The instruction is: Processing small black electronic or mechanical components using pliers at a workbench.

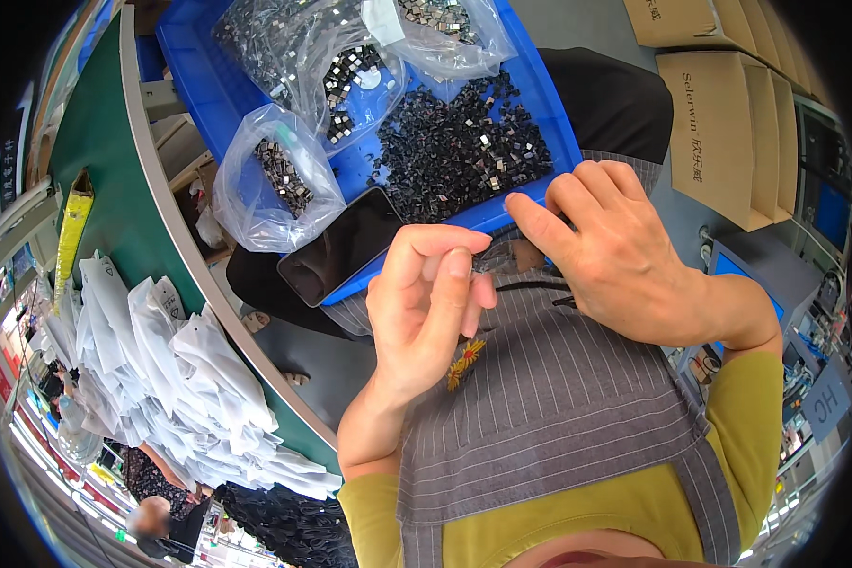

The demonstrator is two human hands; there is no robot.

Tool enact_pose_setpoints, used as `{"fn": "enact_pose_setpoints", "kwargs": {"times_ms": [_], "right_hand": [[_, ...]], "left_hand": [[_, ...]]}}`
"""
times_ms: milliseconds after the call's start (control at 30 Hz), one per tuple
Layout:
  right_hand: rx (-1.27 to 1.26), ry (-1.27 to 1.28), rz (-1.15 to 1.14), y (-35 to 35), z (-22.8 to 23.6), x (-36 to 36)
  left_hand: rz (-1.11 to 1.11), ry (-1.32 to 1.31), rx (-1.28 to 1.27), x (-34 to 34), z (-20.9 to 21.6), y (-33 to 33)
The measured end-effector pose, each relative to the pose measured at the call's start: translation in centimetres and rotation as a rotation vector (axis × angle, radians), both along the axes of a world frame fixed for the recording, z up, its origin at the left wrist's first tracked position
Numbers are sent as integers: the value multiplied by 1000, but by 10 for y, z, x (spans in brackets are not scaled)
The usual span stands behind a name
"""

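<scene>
My left hand (424,308) is in front of the apron, its thumb and fingers curled together; whatever they may hold is too small to make out. My right hand (615,251) hovers by the near right rim of a blue tray (563,123), index finger reaching out, other fingers bent and apart; I see nothing in it. Inside the tray lies a heap of small black pieces (435,156), mixed with some shiny metallic ones. Clear plastic bags (279,180) with small metallic parts lie there too. A dark-screened phone (341,246) rests across the tray's near left corner.
To the left, a green table (114,133) with a pale edge carries a pile of white plastic bags (175,369) and a yellow strip (74,227). Cardboard boxes (719,133) stand at the far right. Near the lower left is a black heap (289,521); another person (151,516) is beyond.
</scene>
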State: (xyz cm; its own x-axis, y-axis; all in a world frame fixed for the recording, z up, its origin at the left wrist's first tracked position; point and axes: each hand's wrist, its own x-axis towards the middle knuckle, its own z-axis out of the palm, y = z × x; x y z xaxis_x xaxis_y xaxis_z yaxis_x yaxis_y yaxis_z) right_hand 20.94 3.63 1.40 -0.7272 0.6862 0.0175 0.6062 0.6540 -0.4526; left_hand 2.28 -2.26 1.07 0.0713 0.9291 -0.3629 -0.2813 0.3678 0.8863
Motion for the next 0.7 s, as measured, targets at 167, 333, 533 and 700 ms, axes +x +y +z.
{"fn": "enact_pose_setpoints", "kwargs": {"times_ms": [167, 333, 533, 700], "right_hand": [[29, -22, -13, 0, 1, 0], [18, -17, -28, -1, 1, 1], [93, -43, -23, 0, 4, 1], [172, -105, -18, 0, 10, -1]], "left_hand": [[41, 46, 56, 3, -2, -2], [42, 168, 140, 5, -4, -4], [21, 234, 237, 4, -7, -8], [85, 236, 310, 10, -15, -12]]}}
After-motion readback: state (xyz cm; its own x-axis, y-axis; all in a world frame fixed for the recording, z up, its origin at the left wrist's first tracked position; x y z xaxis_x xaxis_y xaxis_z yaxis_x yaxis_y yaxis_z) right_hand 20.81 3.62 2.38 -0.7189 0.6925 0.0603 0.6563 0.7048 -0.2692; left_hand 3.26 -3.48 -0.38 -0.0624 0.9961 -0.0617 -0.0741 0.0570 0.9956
